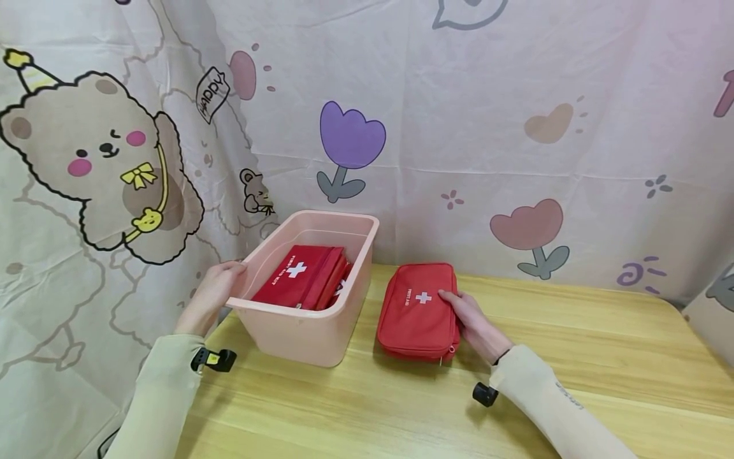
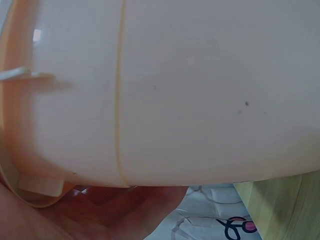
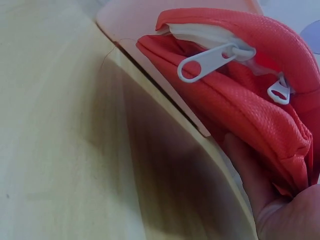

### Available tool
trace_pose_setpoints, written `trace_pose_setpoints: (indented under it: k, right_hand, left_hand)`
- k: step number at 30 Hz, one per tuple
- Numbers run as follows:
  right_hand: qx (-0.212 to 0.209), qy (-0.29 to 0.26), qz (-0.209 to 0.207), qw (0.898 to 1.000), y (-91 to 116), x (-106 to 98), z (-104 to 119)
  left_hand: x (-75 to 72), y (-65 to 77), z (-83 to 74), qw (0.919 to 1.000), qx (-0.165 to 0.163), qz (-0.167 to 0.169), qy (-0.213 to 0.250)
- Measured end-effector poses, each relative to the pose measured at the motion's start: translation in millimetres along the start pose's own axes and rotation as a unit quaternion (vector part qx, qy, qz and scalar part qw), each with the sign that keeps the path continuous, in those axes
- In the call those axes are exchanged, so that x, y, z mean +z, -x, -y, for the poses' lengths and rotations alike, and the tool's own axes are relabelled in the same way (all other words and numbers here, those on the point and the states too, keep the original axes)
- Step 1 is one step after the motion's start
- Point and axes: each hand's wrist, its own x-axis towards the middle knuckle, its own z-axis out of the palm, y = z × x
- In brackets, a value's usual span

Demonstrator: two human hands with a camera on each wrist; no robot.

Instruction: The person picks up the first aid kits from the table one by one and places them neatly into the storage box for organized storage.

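Note:
A pink plastic bin [image 1: 298, 335] stands on the table at the left. My left hand [image 1: 220, 287] grips its near-left rim, and in the left wrist view the bin's wall [image 2: 200, 100] fills most of the picture above the fingers. Inside the bin lies a red first aid kit pouch [image 1: 295, 271] with a white cross, over more red items partly hidden beneath it. My right hand [image 1: 473, 322] holds a second red first aid bag [image 1: 418, 319] by its right side, thumb on top. In the right wrist view that bag [image 3: 235, 95] hangs above the tabletop, its zipper partly undone.
The light wooden table [image 1: 545, 382] reaches right and toward me. Behind it hangs a printed cloth [image 1: 447, 127] with flowers and hearts, which continues along the left side with a bear print. A small black wrist camera [image 1: 485, 394] sits by the right sleeve.

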Motion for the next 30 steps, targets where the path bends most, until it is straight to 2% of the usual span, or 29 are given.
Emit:
trace_pose_setpoints:
  k: [14,21,30]
  right_hand:
    - [0.018,-0.025,0.014,0.999,10,-1,11]
    - [0.019,-0.035,0.014,0.999,14,1,16]
    - [0.029,-0.044,0.01,0.999,18,2,22]
  left_hand:
    - [-0.6,-0.1,1.0,1.0,0.002,0.002,-0.002]
    - [-1.6,0.2,1.8,0.9999,0.012,0.003,-0.005]
    - [-1.0,-0.3,1.8,1.0,0.009,0.002,-0.003]
